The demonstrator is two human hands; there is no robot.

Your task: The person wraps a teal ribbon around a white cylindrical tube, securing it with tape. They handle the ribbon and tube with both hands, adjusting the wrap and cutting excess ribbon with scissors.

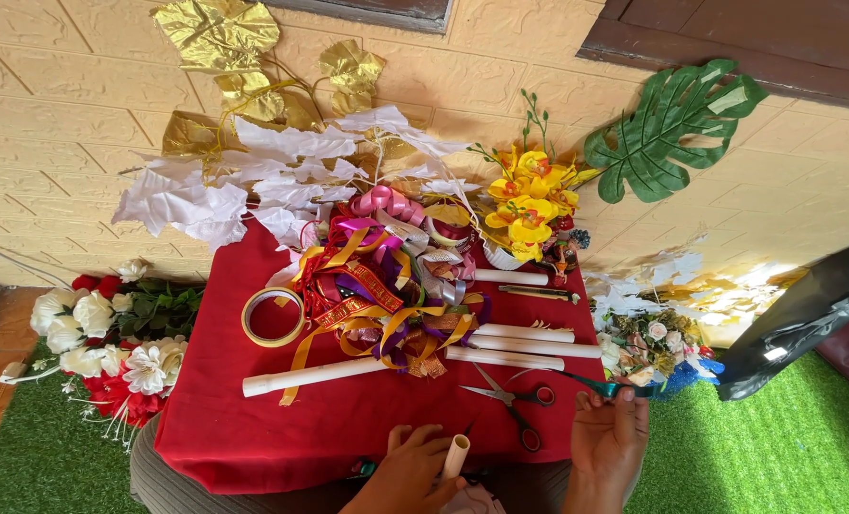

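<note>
My left hand (407,473) grips a cream paper tube (455,455) upright at the near edge of the red-covered table (243,419). At the table's right corner my right hand (607,440) pinches the end of a dark teal ribbon (591,383), which runs up and to the left. Red-handled scissors (510,400) lie shut on the cloth between the two hands. Just beyond them lie several more cream tubes (524,347) and a heap of mixed ribbons (386,295).
A roll of yellow tape (273,317) sits left of the ribbons. White and gold leaves (253,181), yellow orchids (529,200) and a green leaf (667,128) lean on the wall. Red and white flowers (110,347) lie left; a flower bundle (648,347) and a black bag (805,319) lie right.
</note>
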